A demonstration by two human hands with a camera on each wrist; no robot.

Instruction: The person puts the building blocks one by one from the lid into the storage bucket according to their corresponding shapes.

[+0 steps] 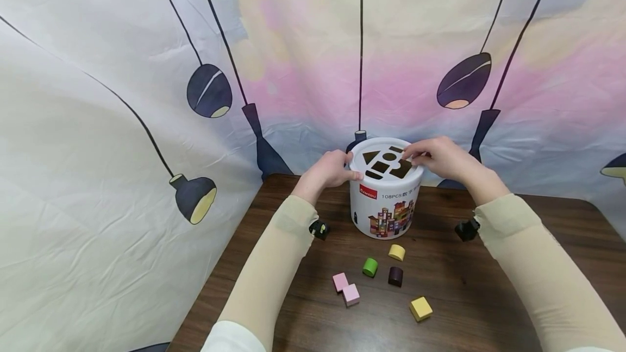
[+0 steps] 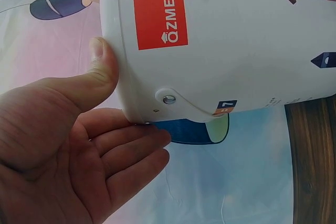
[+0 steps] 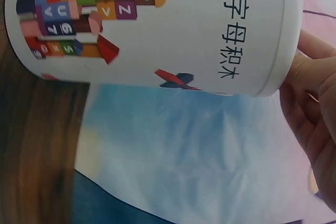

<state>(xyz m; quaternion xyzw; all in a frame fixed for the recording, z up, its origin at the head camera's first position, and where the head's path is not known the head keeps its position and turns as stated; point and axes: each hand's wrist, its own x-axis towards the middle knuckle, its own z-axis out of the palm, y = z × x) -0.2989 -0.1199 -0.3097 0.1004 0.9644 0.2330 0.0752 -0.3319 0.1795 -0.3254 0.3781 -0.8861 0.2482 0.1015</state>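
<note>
The white bucket (image 1: 359,211) stands at the back of the counter (image 1: 469,287), its contents hidden under the slotted lid (image 1: 396,182). The left hand (image 1: 329,170) touches the lid's edge with thumb and nearly straight fingers. The right hand (image 1: 442,159) bends over the far side; its fingertips are obscured, so I cannot tell whether they grip anything. Only the left wrist view shows the handle rivet (image 2: 169,99); only the head view shows the loose blocks (image 1: 420,308).
</note>
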